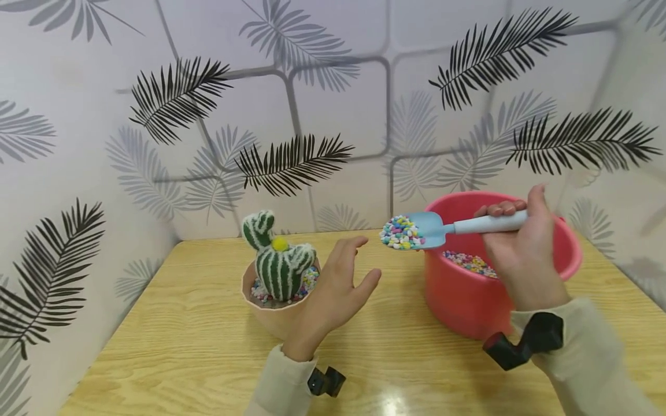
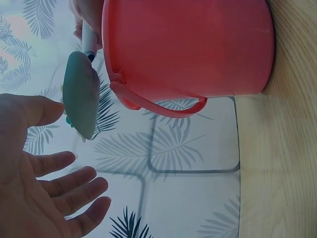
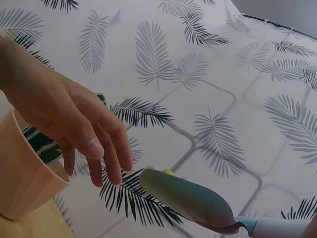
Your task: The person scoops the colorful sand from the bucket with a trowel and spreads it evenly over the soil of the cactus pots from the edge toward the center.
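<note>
In the head view my right hand (image 1: 520, 248) grips the white handle of a light blue trowel (image 1: 434, 225). Its blade carries a heap of small coloured pebbles (image 1: 402, 233) and hangs over the left rim of a red bucket (image 1: 468, 306). My left hand (image 1: 335, 286) is held in the air with its fingers loosely spread and nothing in them, between the trowel and a potted cactus (image 1: 280, 271). That cactus is green with white stripes and a yellow pompom (image 1: 280, 243). Part of its peach pot (image 1: 273, 318) is hidden behind the left hand.
More coloured pebbles (image 1: 470, 263) lie inside the bucket, whose handle (image 2: 163, 109) hangs on its side in the left wrist view. Bucket and pot stand on a wooden table (image 1: 182, 323) against a wall covering (image 1: 343, 110) with a feather-leaf pattern.
</note>
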`<state>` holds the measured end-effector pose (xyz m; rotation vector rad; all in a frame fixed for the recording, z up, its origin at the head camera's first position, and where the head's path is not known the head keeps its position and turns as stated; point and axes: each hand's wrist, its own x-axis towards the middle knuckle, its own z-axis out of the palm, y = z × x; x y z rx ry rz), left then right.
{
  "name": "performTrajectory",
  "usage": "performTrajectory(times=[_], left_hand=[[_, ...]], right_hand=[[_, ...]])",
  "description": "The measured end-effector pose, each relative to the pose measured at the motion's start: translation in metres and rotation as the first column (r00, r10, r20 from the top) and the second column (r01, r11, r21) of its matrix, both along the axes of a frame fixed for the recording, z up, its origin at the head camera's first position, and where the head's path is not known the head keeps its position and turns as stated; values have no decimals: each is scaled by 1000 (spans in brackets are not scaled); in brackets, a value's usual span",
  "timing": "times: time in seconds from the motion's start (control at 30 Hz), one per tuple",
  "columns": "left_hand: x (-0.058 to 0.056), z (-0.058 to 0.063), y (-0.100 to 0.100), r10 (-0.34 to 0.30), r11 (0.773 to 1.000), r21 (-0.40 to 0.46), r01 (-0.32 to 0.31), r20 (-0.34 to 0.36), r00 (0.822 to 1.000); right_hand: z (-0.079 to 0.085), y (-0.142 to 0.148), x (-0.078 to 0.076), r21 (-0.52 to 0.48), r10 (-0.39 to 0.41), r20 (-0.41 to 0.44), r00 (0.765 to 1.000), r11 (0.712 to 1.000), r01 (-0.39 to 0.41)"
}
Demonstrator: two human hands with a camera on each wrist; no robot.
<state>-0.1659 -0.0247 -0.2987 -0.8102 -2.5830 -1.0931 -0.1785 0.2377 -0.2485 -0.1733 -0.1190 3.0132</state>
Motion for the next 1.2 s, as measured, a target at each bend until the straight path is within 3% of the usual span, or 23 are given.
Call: performTrajectory(times=[0.27,0.43,0.63,1.2], left_hand=[[8,-2,-10,19,1000,20,-19,-2,1000],[17,-3,-15,18,1000,8,-19,5,1000],[25,-3,-23,32,999,9,-32,-37,999],[37,-1,-47,95,995,16,-94,-76,993]], right_hand=[[-4,-13,2,58,6,-10,1000,998,-5],[-7,-16,4,31,36,-30,999,999,-35],[-8,-26,2,-8,84,-46,995,996,-84],[-10,-56,4,61,68,-15,998,996,-67]])
